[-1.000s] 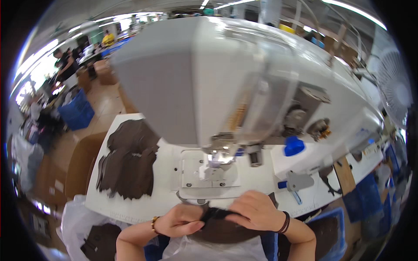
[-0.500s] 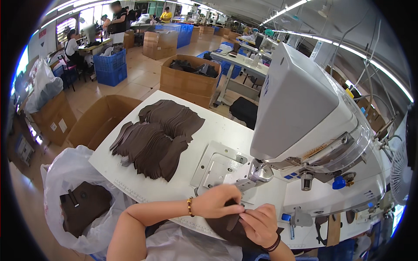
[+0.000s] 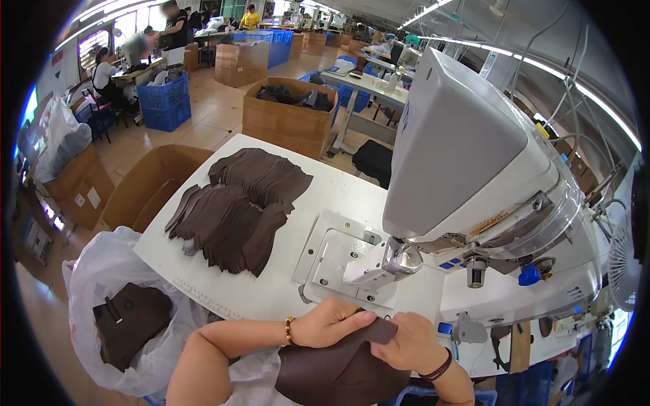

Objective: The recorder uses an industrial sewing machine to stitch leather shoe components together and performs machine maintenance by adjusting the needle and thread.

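Note:
Both hands grip a dark brown, leather-like piece [image 3: 335,375] at its upper part, low in the view and just in front of the white table edge. My left hand [image 3: 332,321] has its thumb pressed on the piece's top. My right hand [image 3: 406,342] pinches the same top from the other side, where a small flap stands up between the hands. The rest of the piece hangs below, over my lap. Just beyond my hands is the metal arm [image 3: 379,265] of a large white sewing machine [image 3: 453,155].
Fanned stacks of brown cut pieces [image 3: 233,216] lie on the white tabletop [image 3: 338,193]. A plastic-lined bag [image 3: 81,318] at the left holds another brown piece [image 3: 132,321]. Cardboard boxes [image 3: 288,125], blue crates [image 3: 164,101] and a black stool [image 3: 372,162] stand beyond; several people work far off.
The brown piece has come further into view and is turned, with its large face showing below my hands. My right hand has shifted up slightly. The whole view has shifted a little.

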Tool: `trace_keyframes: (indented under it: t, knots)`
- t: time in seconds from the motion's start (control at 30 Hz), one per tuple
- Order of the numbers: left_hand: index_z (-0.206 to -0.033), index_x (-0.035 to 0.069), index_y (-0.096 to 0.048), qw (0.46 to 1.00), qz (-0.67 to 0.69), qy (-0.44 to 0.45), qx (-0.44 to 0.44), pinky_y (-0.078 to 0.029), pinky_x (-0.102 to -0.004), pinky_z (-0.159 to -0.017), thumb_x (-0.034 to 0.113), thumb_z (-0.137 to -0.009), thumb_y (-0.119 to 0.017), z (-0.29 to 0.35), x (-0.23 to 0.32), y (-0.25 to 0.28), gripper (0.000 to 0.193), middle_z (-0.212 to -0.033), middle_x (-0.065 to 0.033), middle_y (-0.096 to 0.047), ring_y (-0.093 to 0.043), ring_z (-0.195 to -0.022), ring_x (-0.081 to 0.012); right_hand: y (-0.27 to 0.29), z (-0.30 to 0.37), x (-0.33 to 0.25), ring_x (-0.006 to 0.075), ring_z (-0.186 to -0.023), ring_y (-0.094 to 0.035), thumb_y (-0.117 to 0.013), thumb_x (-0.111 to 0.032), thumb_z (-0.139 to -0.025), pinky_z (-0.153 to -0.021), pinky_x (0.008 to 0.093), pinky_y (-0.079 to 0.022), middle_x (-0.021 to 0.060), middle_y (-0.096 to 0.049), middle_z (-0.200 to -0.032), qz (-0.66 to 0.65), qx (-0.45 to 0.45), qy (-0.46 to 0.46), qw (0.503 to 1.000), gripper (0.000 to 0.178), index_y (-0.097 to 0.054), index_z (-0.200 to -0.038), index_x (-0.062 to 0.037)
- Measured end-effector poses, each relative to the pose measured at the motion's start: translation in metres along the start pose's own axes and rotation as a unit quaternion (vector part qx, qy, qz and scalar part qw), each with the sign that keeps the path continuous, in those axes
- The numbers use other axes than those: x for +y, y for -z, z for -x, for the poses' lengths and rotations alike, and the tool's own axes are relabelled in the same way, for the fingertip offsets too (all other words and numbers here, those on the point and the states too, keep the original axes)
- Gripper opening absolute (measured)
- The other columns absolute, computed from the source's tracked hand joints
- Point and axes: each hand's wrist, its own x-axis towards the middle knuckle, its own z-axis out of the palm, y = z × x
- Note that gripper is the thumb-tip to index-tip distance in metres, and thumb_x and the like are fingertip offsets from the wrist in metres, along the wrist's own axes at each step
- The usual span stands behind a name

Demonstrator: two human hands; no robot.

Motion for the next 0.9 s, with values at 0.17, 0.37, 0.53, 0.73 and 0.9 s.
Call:
trace_keyframes:
  t: [0.17, 0.37, 0.53, 0.73, 0.9]
  knots:
    - [-0.056, 0.001, -0.037, 0.991, 0.047, 0.108, 0.06, -0.023, -0.0272, -0.043, 0.026, -0.093, -0.048, -0.008, -0.009, 0.003, 0.045, -0.05, 0.0025, -0.027, -0.024, -0.05, -0.0049, -0.023, 0.006, -0.044, 0.014, -0.056, -0.042, -0.059, -0.028, -0.072, -0.048, 0.0273, -0.034, -0.0031, -0.04, -0.061, 0.115, -0.09, 0.167, 0.975, 0.019, -0.048, -0.063, -0.0156]
    - [-0.055, -0.001, -0.037, 0.978, -0.037, 0.135, 0.155, -0.025, -0.0278, -0.04, 0.029, -0.09, -0.053, -0.017, -0.017, 0.01, 0.049, -0.049, 0.0025, -0.031, -0.027, -0.05, -0.0055, -0.026, 0.01, -0.054, 0.0136, -0.059, -0.039, -0.06, -0.025, -0.075, -0.048, 0.0266, -0.03, -0.0008, -0.036, -0.062, 0.134, 0.004, 0.087, 0.987, 0.023, -0.045, -0.064, -0.0107]
    - [-0.059, -0.005, -0.048, 0.964, -0.167, 0.075, 0.195, -0.033, -0.0319, -0.042, 0.025, -0.087, -0.057, -0.031, -0.016, 0.005, 0.042, -0.049, -0.0157, -0.039, -0.028, -0.048, -0.013, -0.013, 0.015, -0.022, 0.028, -0.092, -0.049, -0.068, -0.024, -0.074, -0.079, 0.0367, -0.042, 0.0142, -0.048, -0.101, -0.151, 0.145, -0.149, 0.966, 0.036, -0.05, -0.099, -0.0044]
    - [-0.064, -0.001, -0.049, 0.97, -0.196, -0.115, 0.088, -0.038, -0.0363, -0.049, 0.024, -0.083, -0.06, -0.044, -0.023, -0.01, 0.034, -0.057, -0.0169, -0.046, -0.046, -0.052, -0.0326, -0.048, 0.046, 0.002, 0.0226, -0.097, -0.049, -0.072, -0.008, -0.071, -0.084, 0.0338, -0.041, 0.0124, -0.045, -0.107, -0.383, 0.287, -0.295, 0.827, 0.049, -0.042, -0.11, 0.0002]
    - [-0.068, 0.003, -0.048, 0.93, -0.244, -0.274, 0.023, -0.041, -0.0364, -0.052, 0.028, -0.083, -0.058, -0.054, -0.027, -0.023, 0.03, -0.061, -0.0127, -0.048, -0.052, -0.059, -0.03, -0.064, 0.078, 0.0, 0.0293, -0.09, -0.048, -0.069, -0.003, -0.071, -0.078, 0.0393, -0.042, 0.0152, -0.04, -0.099, -0.038, 0.268, -0.075, 0.96, 0.036, -0.037, -0.085, -0.0102]
